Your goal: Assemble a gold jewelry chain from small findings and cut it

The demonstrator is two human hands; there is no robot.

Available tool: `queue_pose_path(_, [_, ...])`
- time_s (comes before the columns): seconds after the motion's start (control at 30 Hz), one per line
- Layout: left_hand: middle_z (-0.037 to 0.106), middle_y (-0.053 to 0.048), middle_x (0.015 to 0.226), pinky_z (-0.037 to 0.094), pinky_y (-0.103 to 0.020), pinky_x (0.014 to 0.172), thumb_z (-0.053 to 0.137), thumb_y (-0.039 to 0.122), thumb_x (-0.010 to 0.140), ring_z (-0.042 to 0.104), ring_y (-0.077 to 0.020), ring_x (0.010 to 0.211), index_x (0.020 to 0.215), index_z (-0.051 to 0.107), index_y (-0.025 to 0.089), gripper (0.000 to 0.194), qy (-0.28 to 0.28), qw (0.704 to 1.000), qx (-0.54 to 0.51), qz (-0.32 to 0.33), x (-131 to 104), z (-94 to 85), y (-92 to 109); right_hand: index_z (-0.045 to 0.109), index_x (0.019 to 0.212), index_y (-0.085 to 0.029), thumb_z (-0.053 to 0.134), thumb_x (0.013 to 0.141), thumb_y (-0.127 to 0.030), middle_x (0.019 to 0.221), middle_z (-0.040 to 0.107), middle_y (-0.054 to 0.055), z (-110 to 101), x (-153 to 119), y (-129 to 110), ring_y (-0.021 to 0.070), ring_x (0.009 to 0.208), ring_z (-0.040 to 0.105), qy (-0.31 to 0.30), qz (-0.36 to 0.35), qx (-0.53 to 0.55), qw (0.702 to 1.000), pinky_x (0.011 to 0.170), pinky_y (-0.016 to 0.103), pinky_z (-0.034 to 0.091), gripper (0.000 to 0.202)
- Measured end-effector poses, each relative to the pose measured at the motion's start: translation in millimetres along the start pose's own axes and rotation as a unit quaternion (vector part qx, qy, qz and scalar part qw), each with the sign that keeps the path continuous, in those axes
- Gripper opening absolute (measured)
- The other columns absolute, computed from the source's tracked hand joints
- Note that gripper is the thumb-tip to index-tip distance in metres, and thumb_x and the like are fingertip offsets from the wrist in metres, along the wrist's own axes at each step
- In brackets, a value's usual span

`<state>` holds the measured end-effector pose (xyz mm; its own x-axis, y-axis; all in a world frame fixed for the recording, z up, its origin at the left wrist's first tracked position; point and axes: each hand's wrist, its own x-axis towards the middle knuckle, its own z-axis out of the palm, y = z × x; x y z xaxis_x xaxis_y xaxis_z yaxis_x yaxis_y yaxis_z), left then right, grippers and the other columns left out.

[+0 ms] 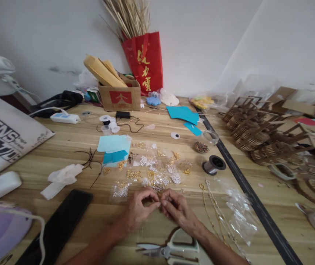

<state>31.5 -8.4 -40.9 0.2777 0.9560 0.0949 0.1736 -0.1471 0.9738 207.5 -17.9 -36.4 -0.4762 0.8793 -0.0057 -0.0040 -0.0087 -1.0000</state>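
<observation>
Near the front middle of the wooden table, my left hand (141, 207) and my right hand (176, 208) meet at the fingertips. Both are pinched closed; whatever they hold is too small to make out. Just beyond them lie small clear bags of silver and gold jewelry findings (157, 180). Scissors (171, 250) with pale handles rest below my hands, slightly apart at the blades. Gold and silver chains (215, 208) lie to the right of my right hand, beside crumpled clear plastic bags (240, 209).
A wire spool (214, 165) and a cup of beads (201, 147) stand right of the bags. Teal cards (115, 147), white tissue (63, 178) and a black phone-like slab (59, 224) lie left. Brown woven baskets (267, 147) crowd the right; a red bag (149, 62) stands behind.
</observation>
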Motion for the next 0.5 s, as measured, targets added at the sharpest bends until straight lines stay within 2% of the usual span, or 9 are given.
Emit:
queue_pose_path(0.17, [0.063,-0.004,0.068,0.048,-0.025,0.066,0.062,0.016,0.069,0.06,-0.0162,0.068,0.066,0.061,0.014,0.004,0.002,0.998,-0.045,-0.048,0.4,1.1,1.3,0.05,0.083,-0.017,0.047,0.094,-0.042,0.064,0.049,-0.002,2.0,-1.2,0.8,0.0101,0.055,0.043,0.02,-0.025,-0.026,0.999,0.052,0.022,0.034,0.027])
queue_pose_path(0.27, [0.063,-0.003,0.067,0.048,-0.025,0.064,0.061,0.015,0.07,0.06,-0.016,0.066,0.065,0.06,0.014,0.005,0.016,0.998,-0.033,-0.044,-0.1,1.8,0.8,0.051,0.083,-0.017,0.046,0.095,-0.04,0.064,0.049,-0.002,2.6,-1.4,3.3,0.0105,0.056,0.044,0.031,-0.029,-0.047,0.998,0.052,0.022,0.035,0.026])
queue_pose_path(0.33, [0.063,-0.003,0.066,0.048,-0.025,0.063,0.06,0.012,0.071,0.06,-0.0158,0.065,0.065,0.06,0.014,0.006,0.033,0.999,-0.004,-0.011,-1.1,2.4,1.3,0.051,0.083,-0.017,0.046,0.095,-0.039,0.064,0.05,-0.002,2.6,-1.5,5.3,0.0107,0.056,0.044,0.036,-0.026,-0.065,0.997,0.053,0.022,0.035,0.026])
queue_pose_path(0.5, [0.062,-0.004,0.07,0.048,-0.025,0.065,0.059,0.006,0.074,0.061,-0.0163,0.07,0.064,0.058,0.015,0.013,0.09,0.98,0.093,0.153,-4.5,3.8,4.2,0.051,0.084,-0.017,0.045,0.096,-0.037,0.065,0.051,-0.002,0.9,-1.7,7.1,0.0108,0.057,0.044,0.026,-0.019,-0.094,0.995,0.052,0.022,0.034,0.024])
